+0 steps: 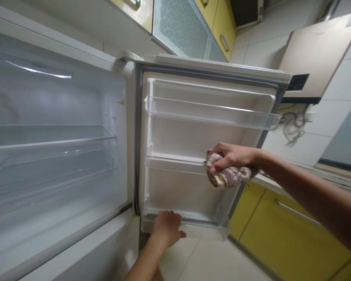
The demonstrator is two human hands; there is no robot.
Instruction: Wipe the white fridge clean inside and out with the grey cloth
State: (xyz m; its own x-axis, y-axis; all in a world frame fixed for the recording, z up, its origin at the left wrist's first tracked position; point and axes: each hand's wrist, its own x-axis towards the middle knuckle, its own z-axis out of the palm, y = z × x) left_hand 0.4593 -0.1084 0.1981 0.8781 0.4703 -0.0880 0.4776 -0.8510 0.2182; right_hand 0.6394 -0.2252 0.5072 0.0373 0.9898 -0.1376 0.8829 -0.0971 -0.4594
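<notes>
In my right hand point(232, 154) is a bunched, patterned cloth point(232, 175) in brown, purple and cream. Fingers and thumb are closed round it, in front of the middle door bin point(175, 164), near that bin's right part. My left hand point(168, 226) is at the clear bottom door bin point(204, 230), its fingers bent over the front rim and its thumb outside; the fingertips are hidden. Both bins belong to the wide-open fridge door point(193, 136). A clear top bin point(213, 113) spans the door above them.
On the left, the fridge interior has glass shelves point(46, 136) and a lit lamp point(39, 70). Yellow cabinets point(286, 222) and a counter stand behind the door at right. A water heater point(316, 58) with hanging cords point(294, 125) is on the tiled wall.
</notes>
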